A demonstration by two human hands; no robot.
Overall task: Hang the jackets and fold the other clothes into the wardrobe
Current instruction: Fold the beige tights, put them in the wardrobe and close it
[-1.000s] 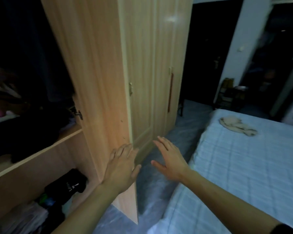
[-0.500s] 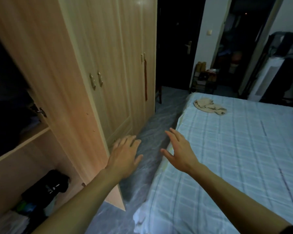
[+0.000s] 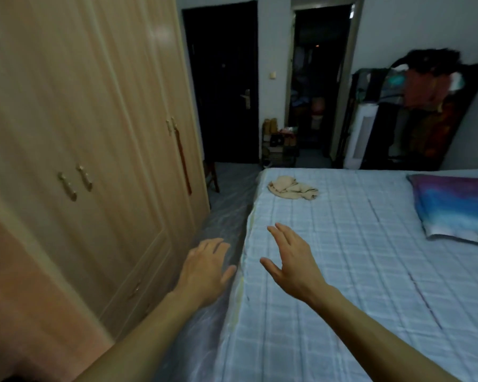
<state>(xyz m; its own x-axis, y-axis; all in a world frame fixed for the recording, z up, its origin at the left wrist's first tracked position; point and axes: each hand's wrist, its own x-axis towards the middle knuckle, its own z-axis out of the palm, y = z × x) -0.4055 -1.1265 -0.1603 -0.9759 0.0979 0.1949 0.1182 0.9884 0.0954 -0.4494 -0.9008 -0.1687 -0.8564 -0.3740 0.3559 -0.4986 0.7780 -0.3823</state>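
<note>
A crumpled beige garment [image 3: 291, 188] lies on the far left corner of the bed [image 3: 356, 271], which has a pale blue checked cover. The light wooden wardrobe [image 3: 89, 150] fills the left side, its visible doors closed. My left hand [image 3: 204, 268] hovers over the gap between wardrobe and bed, fingers straight, holding nothing. Held above the bed's left edge, my right hand [image 3: 290, 260] has its fingers spread and is empty too. The garment is well beyond both hands.
A blue and purple folded cloth or pillow [image 3: 458, 208] lies at the bed's right. A narrow grey floor strip [image 3: 226, 205] runs between wardrobe and bed. A dark door [image 3: 224, 84], an open doorway, a shoe rack [image 3: 279, 144] and a rack of hanging clothes [image 3: 431, 106] stand behind.
My view has swung right, from the open wardrobe compartment to the bed. My left hand has left the open wardrobe door; both hands moved right, the right over the bed's edge.
</note>
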